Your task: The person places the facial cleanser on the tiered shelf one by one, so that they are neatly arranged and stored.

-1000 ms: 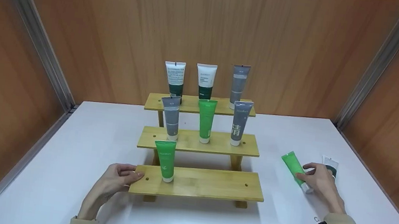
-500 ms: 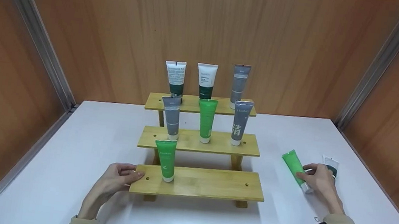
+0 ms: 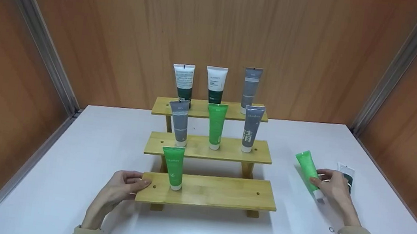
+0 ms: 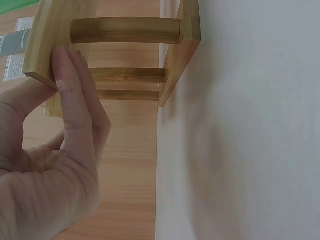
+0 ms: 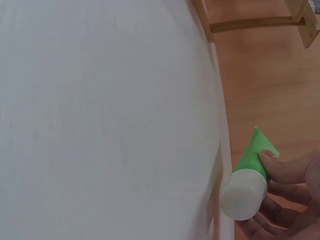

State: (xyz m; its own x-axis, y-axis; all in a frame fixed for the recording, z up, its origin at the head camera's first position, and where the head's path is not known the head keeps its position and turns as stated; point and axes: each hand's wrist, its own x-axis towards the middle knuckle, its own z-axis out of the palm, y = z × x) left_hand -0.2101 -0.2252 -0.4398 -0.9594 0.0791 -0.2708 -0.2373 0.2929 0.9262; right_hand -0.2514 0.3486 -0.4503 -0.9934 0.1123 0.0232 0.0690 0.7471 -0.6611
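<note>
My left hand point(image 3: 120, 187) pinches the left end of the lowest step of a three-step wooden display stand point(image 3: 219, 192); in the left wrist view the thumb and fingers point(image 4: 72, 100) lie on either face of the board. Over on the right, my right hand point(image 3: 335, 188) grips a green tube point(image 3: 307, 167) with a white cap. The right wrist view shows the thumb on the side of the green tube point(image 5: 251, 157), its white cap facing the camera. Its flat end is tilted up off the table. Another green tube point(image 3: 173, 166) stands cap-down on the lowest step's left part.
On the middle step stand a grey tube point(image 3: 179, 123), a green tube point(image 3: 216, 124) and a grey tube point(image 3: 251, 128). The top step bears two white-and-dark-green tubes point(image 3: 216, 82) and a grey tube point(image 3: 251, 86). A white-and-green tube point(image 3: 346, 173) lies behind my right hand. Wooden panels point(image 3: 219, 27) enclose the table.
The flat end of the green tube in my right hand has risen slightly from the table. My left hand and the stand have stayed in place.
</note>
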